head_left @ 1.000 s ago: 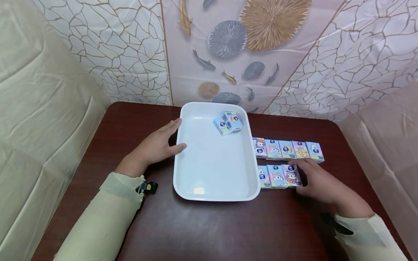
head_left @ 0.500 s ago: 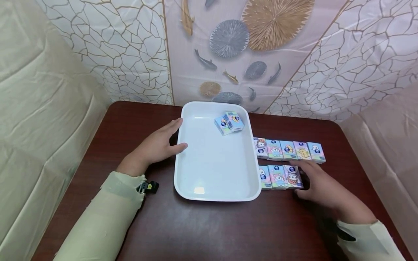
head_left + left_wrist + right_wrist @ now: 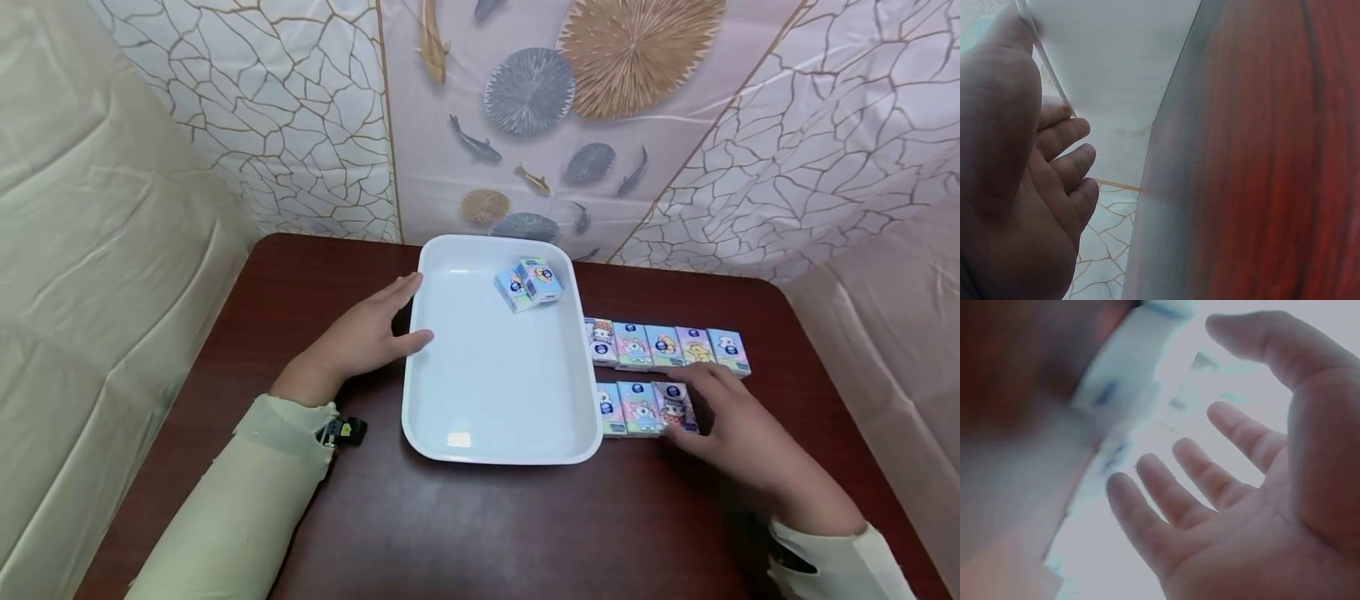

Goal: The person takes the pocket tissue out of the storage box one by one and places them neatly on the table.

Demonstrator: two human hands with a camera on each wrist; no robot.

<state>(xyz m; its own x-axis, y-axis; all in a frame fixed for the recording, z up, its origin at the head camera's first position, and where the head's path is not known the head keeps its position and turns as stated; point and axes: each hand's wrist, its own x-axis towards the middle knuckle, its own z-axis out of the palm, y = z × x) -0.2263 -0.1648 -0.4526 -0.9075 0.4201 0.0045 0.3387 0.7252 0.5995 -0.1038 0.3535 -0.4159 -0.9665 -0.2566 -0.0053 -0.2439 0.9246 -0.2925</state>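
A white tray [image 3: 501, 375] lies on the table with two small pastel cartoon-printed boxes [image 3: 542, 281] in its far right corner, one leaning on the other. My left hand [image 3: 360, 333] rests at the tray's left rim, thumb over the edge; its fingers look relaxed in the left wrist view. Around the end box [image 3: 675, 407] of the nearer row, my right hand [image 3: 738, 425] spreads its thumb at the front edge and its index finger at the back. In the right wrist view, thumb and fingers stand wide apart, with blurred boxes [image 3: 1113, 387] beyond them.
A farther row of similar boxes [image 3: 663, 346] runs right from the tray's side. More boxes of the nearer row [image 3: 611, 408] lie close against the tray's right edge. A patterned cloth [image 3: 525, 192] hangs behind the dark wooden table [image 3: 465, 533].
My right thumb has shifted left along the front of the end box, and the hand sits slightly lower. The left hand stays at the tray; the whole view drifts slightly.
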